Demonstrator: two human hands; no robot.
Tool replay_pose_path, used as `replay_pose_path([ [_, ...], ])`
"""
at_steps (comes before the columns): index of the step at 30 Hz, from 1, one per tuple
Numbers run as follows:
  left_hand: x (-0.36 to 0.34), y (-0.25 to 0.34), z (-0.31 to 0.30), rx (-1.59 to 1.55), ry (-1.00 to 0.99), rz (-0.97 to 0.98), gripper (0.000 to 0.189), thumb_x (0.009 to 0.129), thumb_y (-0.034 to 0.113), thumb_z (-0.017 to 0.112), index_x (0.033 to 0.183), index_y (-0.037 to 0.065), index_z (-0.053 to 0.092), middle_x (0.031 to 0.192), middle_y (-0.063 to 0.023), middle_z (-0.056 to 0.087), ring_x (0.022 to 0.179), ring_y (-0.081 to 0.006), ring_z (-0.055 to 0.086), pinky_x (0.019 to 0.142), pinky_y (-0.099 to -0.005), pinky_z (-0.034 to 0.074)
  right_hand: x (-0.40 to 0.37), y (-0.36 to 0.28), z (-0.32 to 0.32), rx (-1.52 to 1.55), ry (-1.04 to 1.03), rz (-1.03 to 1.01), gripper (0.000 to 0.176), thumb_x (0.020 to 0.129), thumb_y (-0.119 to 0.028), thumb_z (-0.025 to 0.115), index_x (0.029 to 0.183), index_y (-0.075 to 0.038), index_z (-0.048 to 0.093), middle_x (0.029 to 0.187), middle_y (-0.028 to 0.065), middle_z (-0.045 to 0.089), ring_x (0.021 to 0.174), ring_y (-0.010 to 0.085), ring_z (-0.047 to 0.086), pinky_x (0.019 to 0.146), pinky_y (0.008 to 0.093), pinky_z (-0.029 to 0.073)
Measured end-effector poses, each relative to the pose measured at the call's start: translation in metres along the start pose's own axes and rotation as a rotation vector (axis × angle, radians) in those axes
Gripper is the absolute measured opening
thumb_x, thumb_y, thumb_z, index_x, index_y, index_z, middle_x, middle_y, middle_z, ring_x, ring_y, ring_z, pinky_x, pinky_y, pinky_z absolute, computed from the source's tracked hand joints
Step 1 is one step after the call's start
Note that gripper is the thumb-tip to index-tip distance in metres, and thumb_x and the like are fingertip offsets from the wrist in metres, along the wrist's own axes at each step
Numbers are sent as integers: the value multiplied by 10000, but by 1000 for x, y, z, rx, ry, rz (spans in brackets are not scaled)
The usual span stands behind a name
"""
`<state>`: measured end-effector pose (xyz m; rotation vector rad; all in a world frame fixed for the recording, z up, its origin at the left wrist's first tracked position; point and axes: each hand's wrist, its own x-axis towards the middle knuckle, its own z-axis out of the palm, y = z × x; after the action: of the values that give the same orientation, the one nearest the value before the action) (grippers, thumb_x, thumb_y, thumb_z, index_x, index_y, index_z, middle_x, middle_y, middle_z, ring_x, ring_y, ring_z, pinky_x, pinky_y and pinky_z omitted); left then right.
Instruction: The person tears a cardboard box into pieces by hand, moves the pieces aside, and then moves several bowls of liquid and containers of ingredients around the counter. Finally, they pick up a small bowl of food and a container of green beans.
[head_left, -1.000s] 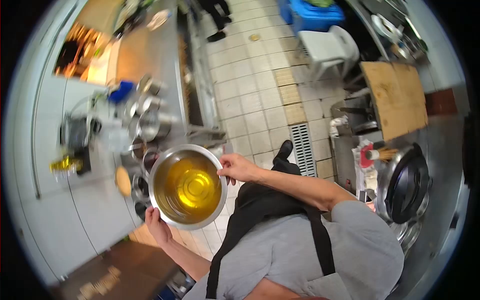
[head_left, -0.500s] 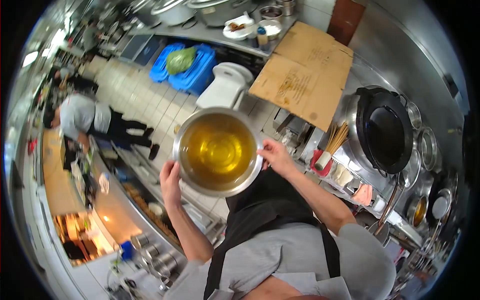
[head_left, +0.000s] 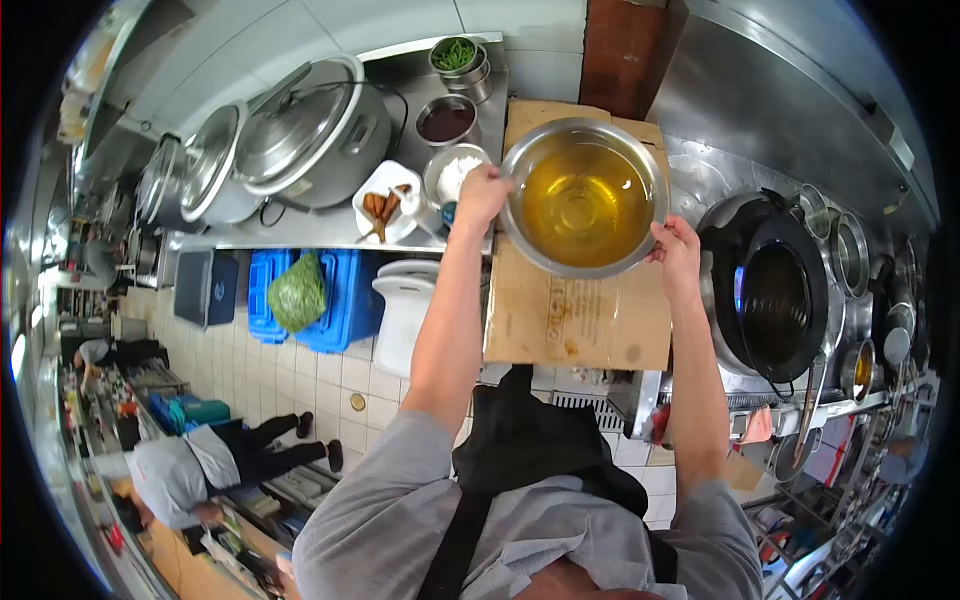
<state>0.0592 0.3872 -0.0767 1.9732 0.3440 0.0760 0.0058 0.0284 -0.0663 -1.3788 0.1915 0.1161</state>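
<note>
A wide metal bowl [head_left: 583,268] of clear yellow liquid, which looks like oil, is between my hands. My left hand [head_left: 482,198] grips its rim on the left, fingers closed. On the right, my right hand [head_left: 678,255] pinches the rim at the lower side. In this view the bowl overlaps a flat cardboard sheet [head_left: 575,325]. Just left of my left hand stand a metal container of white powder [head_left: 456,172] and a white dish [head_left: 387,228] with brown food pieces.
On the right sits a black wok [head_left: 775,290] on the range. Large lidded pots [head_left: 310,135] line the back-left counter. Below it are blue bins [head_left: 352,305] with a green bag [head_left: 298,292] on top and a white stool [head_left: 405,318]. A co-worker [head_left: 185,470] bends over the far-left counter.
The bowl has moved from above the floor to over the cardboard, with both hands still on its rim. My view has turned towards the back counter.
</note>
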Motion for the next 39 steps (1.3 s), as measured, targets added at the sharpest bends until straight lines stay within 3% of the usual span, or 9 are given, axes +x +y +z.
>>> replay_pose_path([
  [1, 37, 2, 13, 28, 21, 21, 255, 716, 114, 745, 916, -34, 688, 805, -100, 679, 713, -216, 617, 649, -371, 483, 22, 4, 6, 6, 35, -7, 82, 972, -119, 656, 1003, -43, 658, 829, 38, 675, 646, 128, 630, 562, 272, 501],
  [3, 117, -4, 35, 163, -33, -25, 358, 751, 181, 683, 1032, -40, 714, 1013, -257, 742, 992, -396, 713, 852, -434, 539, 63, 14, 20, 16, 98, -16, 82, 975, -124, 657, 988, -43, 654, 826, 37, 674, 664, 126, 633, 584, 279, 505],
  [6, 197, 19, 45, 386, -92, 0, 416, 790, 214, 657, 1122, -25, 730, 1157, -290, 713, 1144, -431, 676, 965, -456, 534, 121, 33, 40, 109, 131, 19, 75, 975, -117, 665, 975, -44, 646, 835, 48, 679, 682, 142, 640, 612, 291, 522],
  [10, 291, 20, 55, 610, -65, 20, 384, 865, 249, 644, 1138, -2, 748, 1229, -246, 707, 1177, -393, 676, 1000, -451, 545, 192, 72, 71, 203, 123, 44, 74, 970, -102, 679, 979, -40, 638, 884, 75, 695, 718, 170, 659, 648, 310, 551],
  [16, 343, 58, 51, 912, -213, 59, 328, 869, 195, 681, 1145, 38, 763, 1210, -215, 724, 1154, -351, 699, 963, -428, 575, 243, 110, 119, 325, 168, 60, 98, 976, -92, 682, 1014, -23, 624, 930, 99, 697, 796, 197, 686, 703, 333, 592],
  [22, 378, 58, 64, 1034, -267, 104, 291, 896, 165, 673, 1151, 66, 771, 1246, -195, 717, 1184, -343, 689, 982, -428, 570, 250, 96, 153, 344, 243, 85, 85, 981, -63, 671, 1007, -6, 613, 953, 111, 683, 850, 215, 698, 759, 366, 624],
  [30, 395, 42, 84, 1034, -158, 158, 282, 927, 169, 635, 1153, 60, 765, 1249, -209, 711, 1193, -354, 682, 977, -452, 571, 241, 88, 168, 398, 270, 106, 109, 991, -74, 666, 1025, 10, 604, 949, 122, 673, 802, 228, 710, 727, 374, 639],
  [36, 343, 66, 90, 1106, 39, 377, 294, 924, 171, 629, 1157, 28, 740, 1226, -225, 715, 1138, -361, 703, 961, -463, 576, 173, 79, 145, 349, 184, 233, 212, 1040, -229, 627, 1021, -21, 592, 899, 84, 665, 779, 203, 693, 713, 342, 594],
  [39, 291, 107, 83, 1107, -226, 297, 304, 902, 176, 627, 1133, 5, 728, 1198, -240, 718, 1102, -366, 711, 959, -457, 571, 86, 112, 108, 253, 135, 317, 238, 1044, -262, 623, 1028, -24, 615, 845, 75, 657, 762, 189, 681, 679, 315, 566],
])
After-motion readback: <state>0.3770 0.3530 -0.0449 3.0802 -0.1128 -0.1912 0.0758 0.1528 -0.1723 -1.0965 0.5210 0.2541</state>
